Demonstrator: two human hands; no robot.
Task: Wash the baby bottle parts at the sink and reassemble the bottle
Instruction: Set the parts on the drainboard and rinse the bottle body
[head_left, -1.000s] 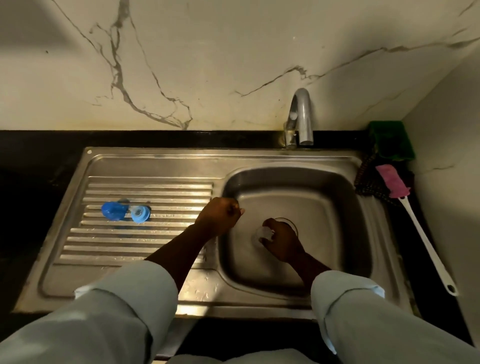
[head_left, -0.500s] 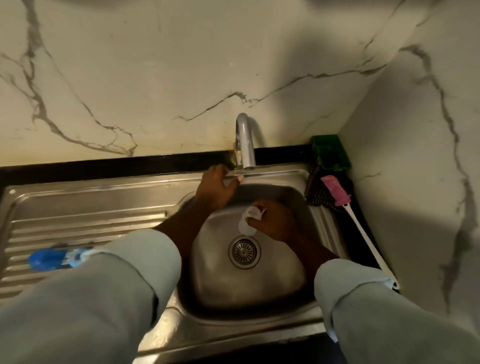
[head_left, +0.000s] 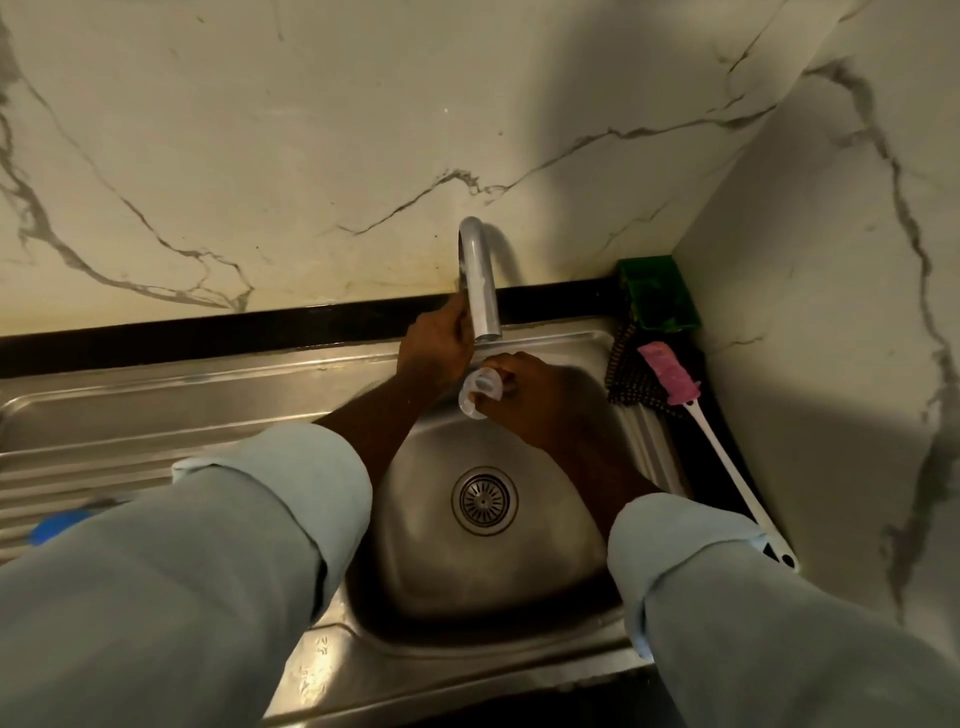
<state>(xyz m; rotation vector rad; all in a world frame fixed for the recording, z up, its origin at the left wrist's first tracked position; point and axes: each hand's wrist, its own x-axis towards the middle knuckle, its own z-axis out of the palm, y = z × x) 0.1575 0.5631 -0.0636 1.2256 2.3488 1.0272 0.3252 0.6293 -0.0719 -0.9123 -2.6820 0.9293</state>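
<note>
1 green sponge holder (head_left: 658, 301) stood in the back right corner of the black counter (head_left: 208, 338). 1 pink-headed brush (head_left: 696, 410) with a white handle lay along the right edge, partly over 1 dark scrubbing pad (head_left: 631, 382). Behind them rose white marble-veined walls (head_left: 260, 156).

Blue part (head_left: 54, 527), perhaps a cap, mostly sleeve-hidden.

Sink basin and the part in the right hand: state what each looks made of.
Sink basin: probably stainless steel, brushed grey with soft reflections. Clear part gripped by the right hand: looks like translucent silicone or soft plastic, see-through and glossy; which one is unclear.
</note>
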